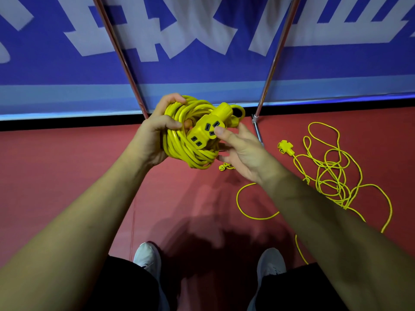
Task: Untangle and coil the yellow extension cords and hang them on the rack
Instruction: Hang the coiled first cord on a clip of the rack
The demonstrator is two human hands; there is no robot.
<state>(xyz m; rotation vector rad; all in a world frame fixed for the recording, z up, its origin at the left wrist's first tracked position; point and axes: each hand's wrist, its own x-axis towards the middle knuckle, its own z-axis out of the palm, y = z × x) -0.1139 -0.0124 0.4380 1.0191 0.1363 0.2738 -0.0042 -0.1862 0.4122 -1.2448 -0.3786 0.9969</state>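
coil one in hand, securing the socket end

the left hand (155,135) is clenched round one side of the coil (179,151), fingers through the middle, so the loops stay bunched and cannot spring apart. the coil is held in the air in front of the person, above the floor (67,164). the right hand (242,153) pinches the socket (205,131) lying across the coil, thumb on its face and fingers underneath, probably to steer the free end into place.

two slanted metal poles (119,52) rise just behind the coil; they are judged to be the rack legs. no hanging bar is in view.

the loose cord (332,176) lies tangled on the floor to the right, well apart from the hands. it is not yet coiled.
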